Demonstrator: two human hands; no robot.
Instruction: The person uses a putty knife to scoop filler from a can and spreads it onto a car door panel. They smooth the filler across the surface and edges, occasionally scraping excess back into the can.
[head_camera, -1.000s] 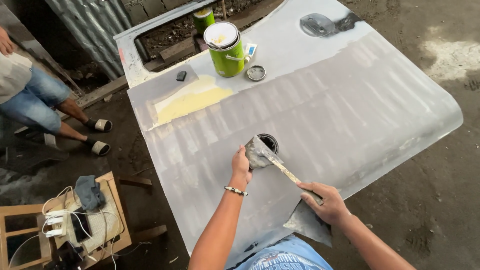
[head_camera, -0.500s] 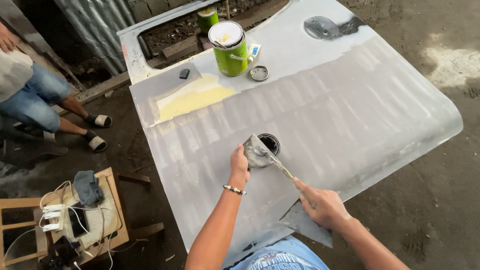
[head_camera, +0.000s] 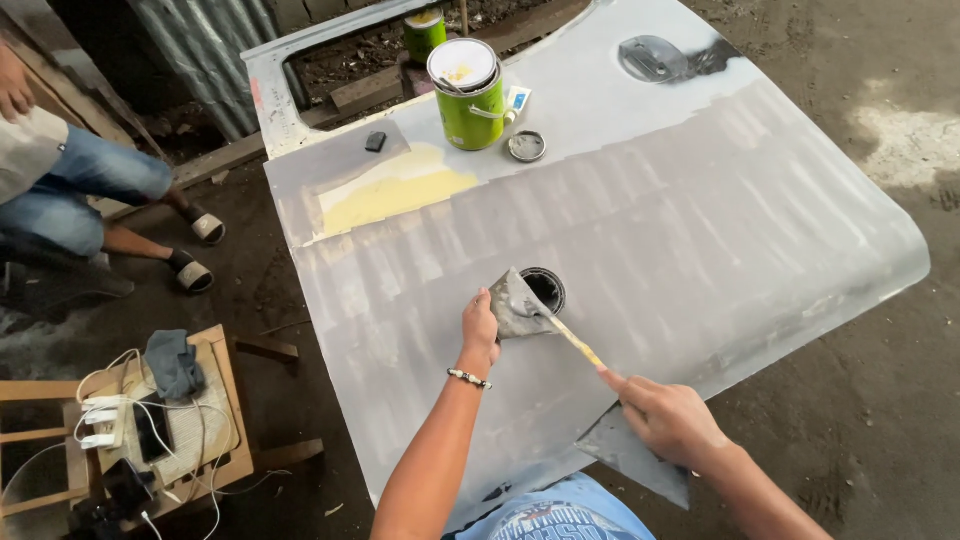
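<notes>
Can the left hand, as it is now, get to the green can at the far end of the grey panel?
Probably not without a change. The left hand already holds a grey spreader, and the green can stands far up the grey panel. Nothing lies between them; the person would likely have to lean forward.

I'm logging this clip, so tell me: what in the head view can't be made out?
- Left hand: its palm side and fingers are hidden behind the grey spreader.
- Right hand: it hides the top of a second grey blade; the grip is unclear.
- Round hole in the panel: partly covered by the spreader.
- Seated person: cut off by the left edge.
</notes>
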